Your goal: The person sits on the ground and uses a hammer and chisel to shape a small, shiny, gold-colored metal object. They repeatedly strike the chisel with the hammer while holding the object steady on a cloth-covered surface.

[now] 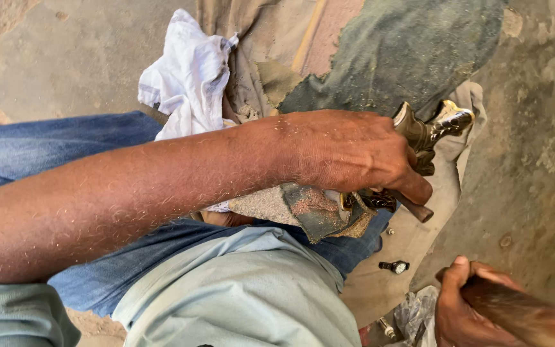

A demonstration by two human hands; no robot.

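Note:
My left hand [354,154] reaches across my lap and is closed around a shiny ornate metal fitting [448,122], pressing it onto a worn, stained cloth [316,212] that lies over my knee. A dark rod-like end [421,212] sticks out below the fingers. Low at the right, my right hand [460,308] grips a brown wooden handle [515,311]; the handle's working end is out of view. The two hands are apart, the right one nearer to me.
A crumpled white rag [187,77] lies on my blue-jeaned thigh [46,144]. A tattered grey-green mat [393,51] covers the concrete floor [541,160] ahead. A small metal part [394,266] lies on tan cloth, with crumpled plastic [415,315] beside it.

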